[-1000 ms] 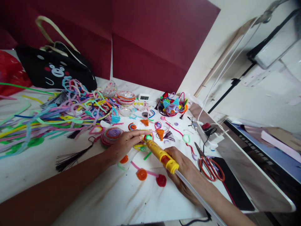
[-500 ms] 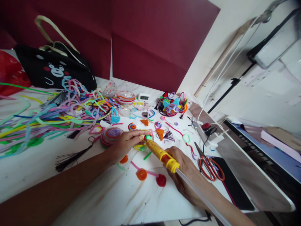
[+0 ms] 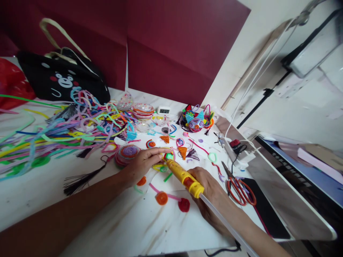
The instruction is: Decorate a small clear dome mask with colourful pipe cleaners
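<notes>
My right hand (image 3: 211, 194) is wrapped round a yellow and orange glue gun (image 3: 184, 177) with a clear glue stick trailing from its back. The gun's tip touches a small green and yellow pipe-cleaner piece (image 3: 168, 156) on the white table (image 3: 139, 228). My left hand (image 3: 142, 164) rests on the table with its fingers pinched on that same piece, holding it down. A round pink and purple coiled disc (image 3: 127, 153) lies just left of my left hand.
A big heap of coloured pipe cleaners (image 3: 66, 132) fills the left. Red-handled scissors (image 3: 237, 189) lie to the right. A cat-face craft (image 3: 196, 120), a small digital clock (image 3: 163, 110), orange coils (image 3: 162, 198), a black tassel (image 3: 80, 180) and a black bear bag (image 3: 63, 80) are around.
</notes>
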Motion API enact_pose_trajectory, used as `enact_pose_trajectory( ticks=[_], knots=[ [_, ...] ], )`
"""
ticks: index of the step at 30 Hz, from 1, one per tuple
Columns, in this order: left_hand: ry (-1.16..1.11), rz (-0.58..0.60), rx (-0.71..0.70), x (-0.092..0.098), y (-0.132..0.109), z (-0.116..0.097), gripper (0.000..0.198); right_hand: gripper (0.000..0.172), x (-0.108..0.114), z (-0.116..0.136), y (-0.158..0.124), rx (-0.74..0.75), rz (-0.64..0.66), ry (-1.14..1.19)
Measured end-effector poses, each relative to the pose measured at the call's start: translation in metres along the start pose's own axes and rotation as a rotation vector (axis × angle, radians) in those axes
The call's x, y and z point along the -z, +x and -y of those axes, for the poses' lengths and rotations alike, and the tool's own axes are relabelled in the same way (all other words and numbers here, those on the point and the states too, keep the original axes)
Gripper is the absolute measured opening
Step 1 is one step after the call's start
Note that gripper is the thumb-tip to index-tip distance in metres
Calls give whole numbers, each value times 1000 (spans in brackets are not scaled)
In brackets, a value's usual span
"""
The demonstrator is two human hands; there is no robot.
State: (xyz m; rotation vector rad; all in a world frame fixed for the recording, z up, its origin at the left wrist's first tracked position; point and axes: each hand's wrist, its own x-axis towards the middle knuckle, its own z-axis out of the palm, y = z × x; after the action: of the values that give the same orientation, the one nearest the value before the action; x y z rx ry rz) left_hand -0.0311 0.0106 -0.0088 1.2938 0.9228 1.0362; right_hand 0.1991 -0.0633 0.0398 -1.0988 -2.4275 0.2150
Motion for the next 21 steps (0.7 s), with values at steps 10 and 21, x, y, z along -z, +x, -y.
enact_pose_trajectory(
  ticks=[10,21],
  knots=[
    [-17,11,-18,0,0,1,34,40,10,2,-3,-5,70,60],
    [31,-28,9,-6,-4,-12,33,34,21,-6,-18,-113,52,108]
  ],
)
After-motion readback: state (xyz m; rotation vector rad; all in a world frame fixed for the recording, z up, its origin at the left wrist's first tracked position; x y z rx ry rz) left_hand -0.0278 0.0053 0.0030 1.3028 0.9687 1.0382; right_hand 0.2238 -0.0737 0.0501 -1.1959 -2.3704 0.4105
